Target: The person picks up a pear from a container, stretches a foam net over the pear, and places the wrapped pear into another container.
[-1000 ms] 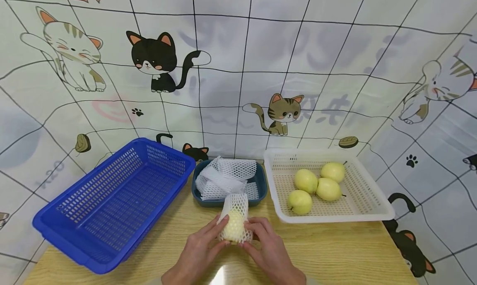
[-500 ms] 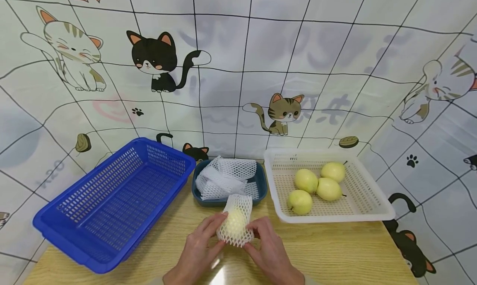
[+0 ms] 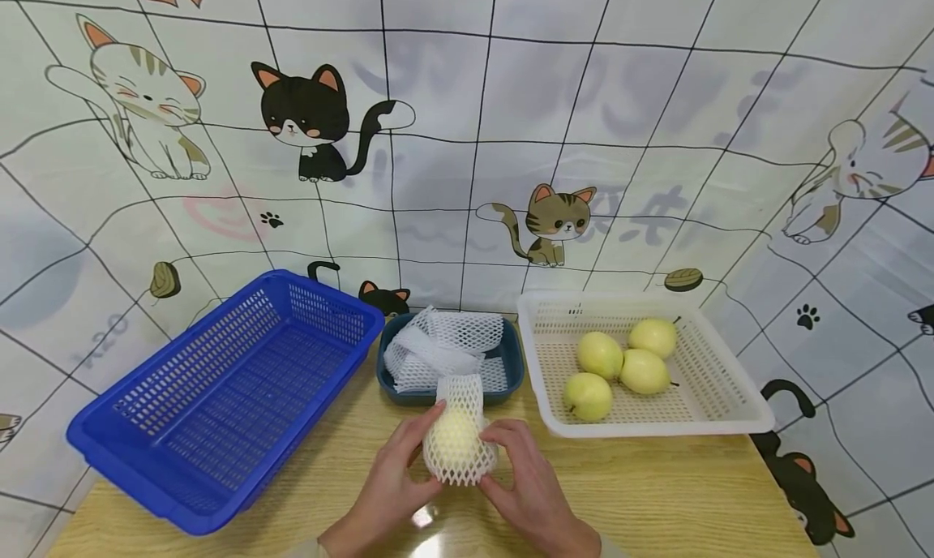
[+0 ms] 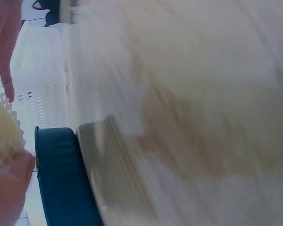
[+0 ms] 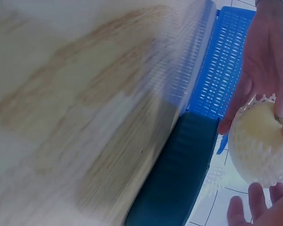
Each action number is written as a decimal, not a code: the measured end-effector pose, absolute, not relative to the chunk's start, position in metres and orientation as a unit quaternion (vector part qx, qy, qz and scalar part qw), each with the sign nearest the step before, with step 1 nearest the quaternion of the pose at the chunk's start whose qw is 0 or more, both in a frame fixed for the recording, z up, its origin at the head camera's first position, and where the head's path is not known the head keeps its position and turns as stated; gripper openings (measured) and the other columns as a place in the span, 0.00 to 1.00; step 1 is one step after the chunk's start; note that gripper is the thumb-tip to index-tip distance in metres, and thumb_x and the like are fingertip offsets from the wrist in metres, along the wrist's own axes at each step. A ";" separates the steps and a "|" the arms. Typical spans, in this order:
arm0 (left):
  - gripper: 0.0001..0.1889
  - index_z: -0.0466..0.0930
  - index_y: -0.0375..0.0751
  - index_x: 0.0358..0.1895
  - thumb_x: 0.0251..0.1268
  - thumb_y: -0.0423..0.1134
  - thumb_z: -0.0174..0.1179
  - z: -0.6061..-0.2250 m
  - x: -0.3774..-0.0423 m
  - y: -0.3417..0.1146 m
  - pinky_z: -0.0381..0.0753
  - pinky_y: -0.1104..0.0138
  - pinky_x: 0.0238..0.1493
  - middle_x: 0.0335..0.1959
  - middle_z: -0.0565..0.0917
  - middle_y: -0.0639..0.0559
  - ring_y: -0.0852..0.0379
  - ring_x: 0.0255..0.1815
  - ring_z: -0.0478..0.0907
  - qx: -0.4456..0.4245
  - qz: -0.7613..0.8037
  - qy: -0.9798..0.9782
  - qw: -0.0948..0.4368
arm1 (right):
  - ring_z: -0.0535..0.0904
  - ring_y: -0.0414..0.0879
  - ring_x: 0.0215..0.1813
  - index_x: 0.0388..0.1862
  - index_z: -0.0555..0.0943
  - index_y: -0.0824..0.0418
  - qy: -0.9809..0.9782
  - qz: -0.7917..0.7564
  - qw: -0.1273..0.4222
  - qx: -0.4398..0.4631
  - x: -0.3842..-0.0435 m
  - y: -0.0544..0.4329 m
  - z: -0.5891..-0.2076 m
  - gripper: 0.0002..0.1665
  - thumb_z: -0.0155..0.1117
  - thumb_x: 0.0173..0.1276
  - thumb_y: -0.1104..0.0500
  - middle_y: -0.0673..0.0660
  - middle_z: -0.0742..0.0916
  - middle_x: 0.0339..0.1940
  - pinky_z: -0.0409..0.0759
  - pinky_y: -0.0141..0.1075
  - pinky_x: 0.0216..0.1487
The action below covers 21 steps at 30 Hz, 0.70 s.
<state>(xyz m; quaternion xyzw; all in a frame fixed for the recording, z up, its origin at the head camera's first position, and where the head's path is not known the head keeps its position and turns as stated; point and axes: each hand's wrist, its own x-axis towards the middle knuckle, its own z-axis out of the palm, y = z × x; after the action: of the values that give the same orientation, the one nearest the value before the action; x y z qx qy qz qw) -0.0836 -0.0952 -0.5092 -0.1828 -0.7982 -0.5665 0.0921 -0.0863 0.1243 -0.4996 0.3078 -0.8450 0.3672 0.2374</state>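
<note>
The fruit (image 3: 454, 443) sat inside a white net sleeve (image 3: 461, 392), held between the two grips. The left grip (image 3: 397, 473) and the right grip (image 3: 531, 485) were each drawn in to a pinch, thumb and fingers bent on their own side of the sleeve. The sleeve's long axis ran forward from the grips, its narrow loose end pointing away from the person, its rounded, filled end toward them. In the head view the loose end overlapped the near rim of the green tub (image 3: 409, 397), straight ahead of the grips; whether they touched could not be told. More netting (image 3: 445, 339) lay in the tub. The right wrist view showed a dark spot (image 5: 278, 120) on the fruit beside the fingertips, hidden in the head view. The blue basket (image 3: 241, 404) stood left of the grips, the white basket (image 3: 657, 428) with four loose fruits (image 3: 599, 355) ahead and right. Wooden surface (image 3: 642, 493) showed on both sides of the grips, its right edge well beyond the right grip.
</note>
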 end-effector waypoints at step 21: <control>0.45 0.52 0.42 0.84 0.66 0.21 0.63 -0.506 -0.080 -0.088 0.83 0.67 0.56 0.77 0.59 0.27 0.56 0.59 0.81 -0.112 -0.747 -0.654 -0.051 | 0.79 0.45 0.65 0.85 0.53 0.60 -0.648 0.719 -0.178 0.177 -0.102 0.130 -0.483 0.36 0.51 0.85 0.60 0.74 0.61 0.79 0.81 0.45 0.62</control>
<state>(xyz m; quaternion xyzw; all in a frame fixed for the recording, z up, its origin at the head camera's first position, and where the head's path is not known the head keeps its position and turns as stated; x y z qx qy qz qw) -0.0798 -0.0884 -0.5064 -0.1125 -0.6537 -0.7466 -0.0513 -0.1016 0.1300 -0.4828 0.1767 -0.6483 0.7190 -0.1777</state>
